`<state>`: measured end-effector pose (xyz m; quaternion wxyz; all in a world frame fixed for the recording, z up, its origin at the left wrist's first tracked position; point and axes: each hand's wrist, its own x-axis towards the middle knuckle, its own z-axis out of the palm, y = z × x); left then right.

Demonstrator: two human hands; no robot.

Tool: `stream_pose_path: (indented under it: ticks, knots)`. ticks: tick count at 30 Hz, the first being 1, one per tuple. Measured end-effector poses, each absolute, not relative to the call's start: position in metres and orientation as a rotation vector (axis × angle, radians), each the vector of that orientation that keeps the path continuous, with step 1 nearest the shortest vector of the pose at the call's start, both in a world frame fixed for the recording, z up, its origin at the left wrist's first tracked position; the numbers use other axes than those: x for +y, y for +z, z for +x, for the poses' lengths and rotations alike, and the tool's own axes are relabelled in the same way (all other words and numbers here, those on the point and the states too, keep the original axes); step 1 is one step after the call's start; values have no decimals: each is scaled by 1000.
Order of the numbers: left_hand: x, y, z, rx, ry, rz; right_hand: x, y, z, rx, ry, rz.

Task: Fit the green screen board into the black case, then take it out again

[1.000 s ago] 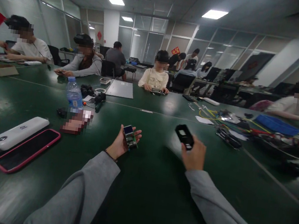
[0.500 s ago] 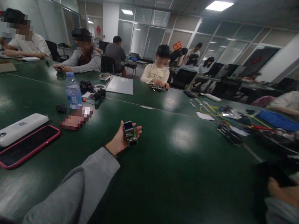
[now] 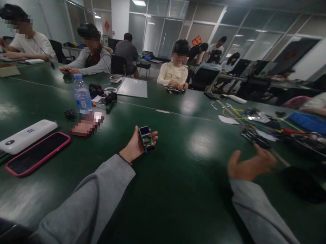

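My left hand (image 3: 135, 147) is held palm up over the dark green table (image 3: 169, 203) and grips a small green circuit board with a little blue screen (image 3: 146, 138). My right hand (image 3: 249, 165) hovers over the table to the right, fingers spread and holding nothing. A black cover-like piece (image 3: 304, 183) lies on the table just right of that hand. Both arms wear grey sleeves.
At my left lie a white power bank (image 3: 26, 135) and a pink-edged phone (image 3: 37, 153). A water bottle (image 3: 81, 95) stands further back. Tools, cables and a blue tray (image 3: 313, 123) crowd the right side. Several people sit along the far edge.
My right hand carried a black piece away to the right, let go of it on the table and now comes back open. The left hand with the board has barely moved.
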<state>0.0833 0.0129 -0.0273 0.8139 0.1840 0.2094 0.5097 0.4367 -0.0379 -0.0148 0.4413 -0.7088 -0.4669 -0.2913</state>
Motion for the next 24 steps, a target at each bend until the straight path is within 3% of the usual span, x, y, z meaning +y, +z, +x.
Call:
stream_pose_path:
  ticks: [6,9,14,24]
  knots:
    - [12,-27,84,460,1095,427,-51,-20,252,-1899,-246,-1285]
    - [13,-30,83,457,1027,443,-57,-15,208,-2138,-106,-1119]
    - [11,-26,80,431,1076,408,-38,-21,211,-2158,51,-1098]
    - [-15,8,85,256,1035,531,-8,-42,232,-1576,531,-1210]
